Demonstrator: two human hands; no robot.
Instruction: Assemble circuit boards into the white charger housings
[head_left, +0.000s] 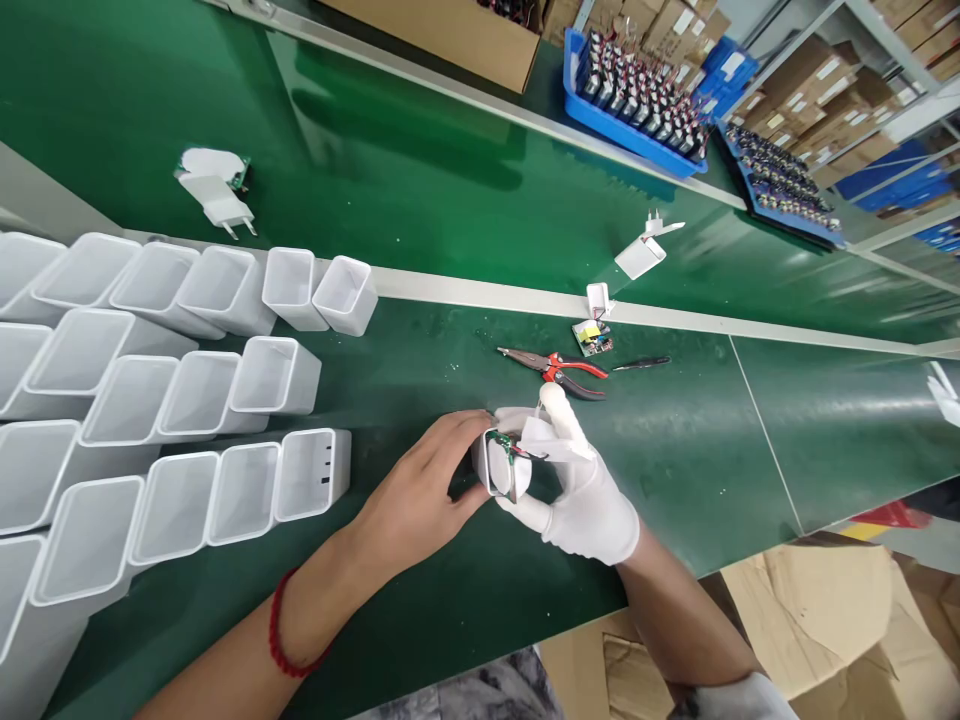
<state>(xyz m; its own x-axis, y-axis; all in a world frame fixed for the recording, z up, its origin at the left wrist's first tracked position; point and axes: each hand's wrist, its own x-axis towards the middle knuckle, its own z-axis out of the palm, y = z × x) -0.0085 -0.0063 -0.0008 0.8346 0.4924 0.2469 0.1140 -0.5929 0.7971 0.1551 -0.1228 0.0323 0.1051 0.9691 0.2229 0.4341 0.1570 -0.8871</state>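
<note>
With left hand (420, 490) and right hand (589, 505), grips open white case (482, 462) over green bench (690, 450)

Clasps the case at about 3 o'clock from the bare left palm and 10 o'clock from the gloved right palm, both closed around it, neither clearly nearer. Shows its open end toward the viewer; cannot tell its long axis, foreshortened between the fingers. Holds a green circuit board (504, 440) at that opening, seemingly partly inside, with a white plate (553, 447) and thin wires (519, 452) on the board's 3 o'clock side, against the gloved fingers.

Curls left fingers over the case's 12 o'clock side, thumb near 7 o'clock. Angles the left forearm (330, 580), banded by a red bracelet (279, 635), in from 7 o'clock. Slants the right forearm (686, 620) in from 5 o'clock, gloved thumb low on the case, one fingertip raised toward 12 o'clock. Has red-handled pliers (553, 367) near at 1 o'clock, rows of white housings (298, 385) well apart toward 9 o'clock.
</note>
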